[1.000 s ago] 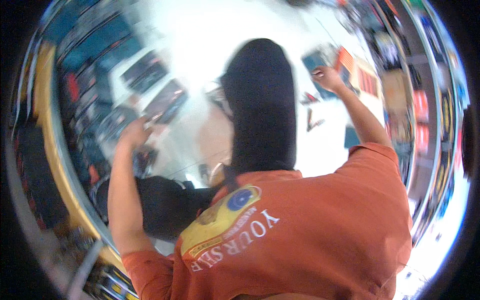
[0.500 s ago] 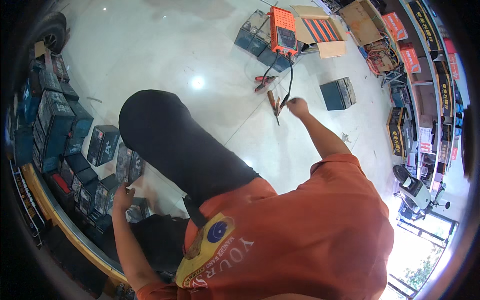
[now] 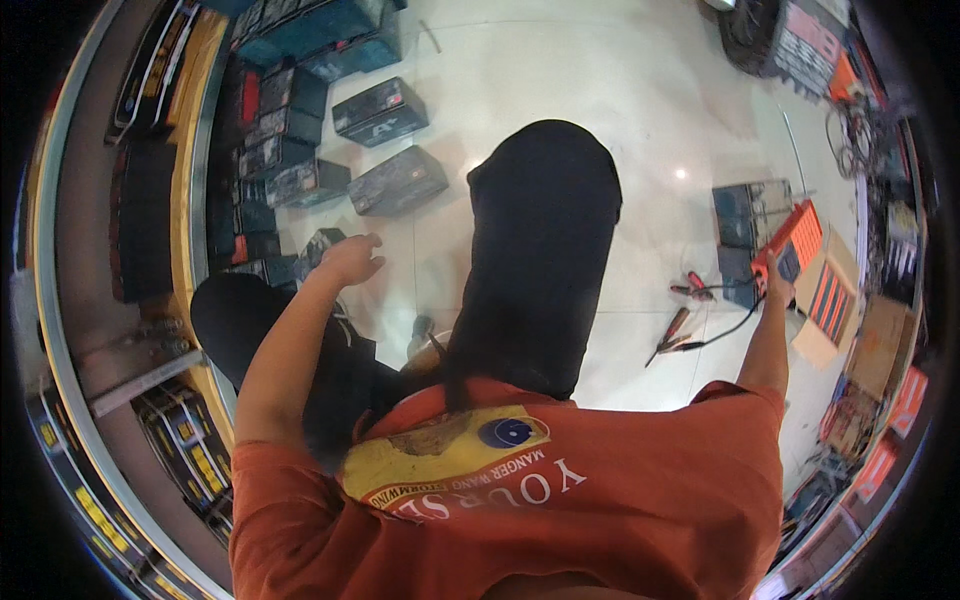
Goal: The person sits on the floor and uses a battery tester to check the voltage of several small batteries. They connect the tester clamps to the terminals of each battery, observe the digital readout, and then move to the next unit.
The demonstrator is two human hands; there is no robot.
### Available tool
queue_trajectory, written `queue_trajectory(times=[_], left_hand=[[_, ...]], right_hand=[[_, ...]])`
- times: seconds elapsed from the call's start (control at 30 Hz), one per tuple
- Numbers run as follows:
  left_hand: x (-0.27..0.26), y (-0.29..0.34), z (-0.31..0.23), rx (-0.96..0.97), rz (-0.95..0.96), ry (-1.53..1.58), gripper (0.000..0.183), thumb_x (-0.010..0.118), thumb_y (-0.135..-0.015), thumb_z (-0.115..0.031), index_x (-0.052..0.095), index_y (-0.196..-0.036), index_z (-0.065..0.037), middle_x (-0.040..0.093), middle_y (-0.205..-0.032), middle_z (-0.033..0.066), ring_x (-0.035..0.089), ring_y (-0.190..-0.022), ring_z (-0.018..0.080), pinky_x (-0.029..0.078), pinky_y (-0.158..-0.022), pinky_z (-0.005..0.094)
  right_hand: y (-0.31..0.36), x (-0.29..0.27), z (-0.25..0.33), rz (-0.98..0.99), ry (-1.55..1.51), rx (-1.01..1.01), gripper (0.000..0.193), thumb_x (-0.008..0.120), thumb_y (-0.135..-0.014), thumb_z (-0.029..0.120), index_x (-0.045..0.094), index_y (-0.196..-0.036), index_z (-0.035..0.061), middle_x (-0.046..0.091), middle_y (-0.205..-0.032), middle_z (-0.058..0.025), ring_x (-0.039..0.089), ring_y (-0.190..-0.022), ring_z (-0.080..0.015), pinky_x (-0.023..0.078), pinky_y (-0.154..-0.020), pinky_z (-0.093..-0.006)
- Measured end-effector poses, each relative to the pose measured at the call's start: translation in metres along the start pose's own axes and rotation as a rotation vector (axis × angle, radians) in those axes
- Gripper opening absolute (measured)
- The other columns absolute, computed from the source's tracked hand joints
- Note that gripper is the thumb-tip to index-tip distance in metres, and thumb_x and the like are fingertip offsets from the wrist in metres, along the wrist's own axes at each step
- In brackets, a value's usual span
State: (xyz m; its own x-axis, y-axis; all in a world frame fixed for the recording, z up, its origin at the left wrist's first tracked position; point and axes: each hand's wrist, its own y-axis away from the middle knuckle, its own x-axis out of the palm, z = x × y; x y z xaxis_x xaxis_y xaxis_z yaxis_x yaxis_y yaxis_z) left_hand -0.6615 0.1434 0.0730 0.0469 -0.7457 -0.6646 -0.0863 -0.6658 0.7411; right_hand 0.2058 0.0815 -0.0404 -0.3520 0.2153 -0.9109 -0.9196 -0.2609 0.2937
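Observation:
My right hand [image 3: 779, 280] reaches out to the right and grips the lower end of an orange battery tester [image 3: 798, 240]. The tester leans on dark batteries [image 3: 750, 212]. Its black cables run to a red-handled clamp [image 3: 692, 288] and a worn, copper-coloured clamp [image 3: 668, 337], both on the floor. On the other side, my left hand [image 3: 352, 260] hangs in the air with fingers apart, holding nothing. Close beyond it lie a grey-black battery [image 3: 400, 182] and another dark battery [image 3: 381, 111].
Stacked batteries [image 3: 290, 110] fill the left side beside a wooden-edged shelf [image 3: 192, 150]. An opened cardboard box [image 3: 818, 345] with orange-and-dark contents stands right of the tester. A wheel [image 3: 750, 35] shows at the top right. My bent knee [image 3: 545, 190] rises in the middle.
The view has swung round. My right hand has gone from beside the copper-coloured clamp to the tester's lower end. My left hand has come away from the batteries.

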Motion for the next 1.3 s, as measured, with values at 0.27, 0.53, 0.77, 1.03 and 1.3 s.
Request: queue_trajectory(times=[0.27,0.53,0.77,1.03,1.3], left_hand=[[0.040,-0.005,-0.001,0.065,0.062,-0.003,0.045,0.063,-0.089,-0.033,0.056,-0.126,-0.007,0.067,-0.110,0.0163,0.064,-0.104,0.0350,0.051,-0.087,0.0463],[0.008,-0.060,-0.009,0.017,-0.410,-0.051,0.062,0.075,-0.078,-0.024,0.048,-0.129,-0.004,0.055,-0.125,0.0163,0.057,-0.114,0.0347,0.051,-0.093,0.0437],[0.008,-0.151,-0.029,0.073,-0.775,-0.113,0.076,0.079,-0.072,-0.018,0.042,-0.137,-0.005,0.054,-0.130,0.0129,0.054,-0.120,0.0280,0.046,-0.101,0.0401],[-0.017,-0.156,-0.044,0.216,-0.506,-0.158,0.040,0.058,-0.088,-0.014,0.057,-0.128,-0.020,0.056,-0.121,0.0085,0.055,-0.118,0.0231,0.045,-0.098,0.0400],[0.037,-0.126,0.031,0.879,-0.593,-0.478,0.041,0.053,-0.091,-0.019,0.055,-0.131,-0.029,0.059,-0.118,0.0012,0.049,-0.129,0.0235,0.032,-0.114,0.0491]], right_hand=[[0.016,-0.015,0.019,-0.078,0.024,0.023,0.123,0.077,-0.049,0.077,0.055,-0.121,-0.0195,0.060,-0.129,-0.0228,0.060,-0.117,-0.0316,0.048,-0.097,-0.0408],[0.126,-0.055,0.077,0.225,-0.561,-0.086,0.073,0.080,-0.071,0.051,0.066,-0.112,-0.0082,0.070,-0.098,-0.0100,0.064,-0.076,-0.0177,0.051,-0.068,-0.0306],[0.230,-0.101,0.182,0.151,-0.500,-0.534,0.060,0.077,-0.078,0.049,0.066,-0.107,-0.0031,0.067,-0.096,-0.0057,0.061,-0.080,-0.0146,0.046,-0.067,-0.0271],[0.357,-0.093,0.341,0.267,-0.743,-0.855,0.055,0.072,-0.085,0.043,0.062,-0.122,0.0037,0.067,-0.110,-0.0030,0.060,-0.091,-0.0111,0.042,-0.078,-0.0264],[0.487,-0.041,0.425,0.631,-0.822,-1.090,0.069,0.082,-0.078,0.028,0.051,-0.124,-0.0134,0.066,-0.104,-0.0152,0.067,-0.089,-0.0189,0.055,-0.075,-0.0298]])
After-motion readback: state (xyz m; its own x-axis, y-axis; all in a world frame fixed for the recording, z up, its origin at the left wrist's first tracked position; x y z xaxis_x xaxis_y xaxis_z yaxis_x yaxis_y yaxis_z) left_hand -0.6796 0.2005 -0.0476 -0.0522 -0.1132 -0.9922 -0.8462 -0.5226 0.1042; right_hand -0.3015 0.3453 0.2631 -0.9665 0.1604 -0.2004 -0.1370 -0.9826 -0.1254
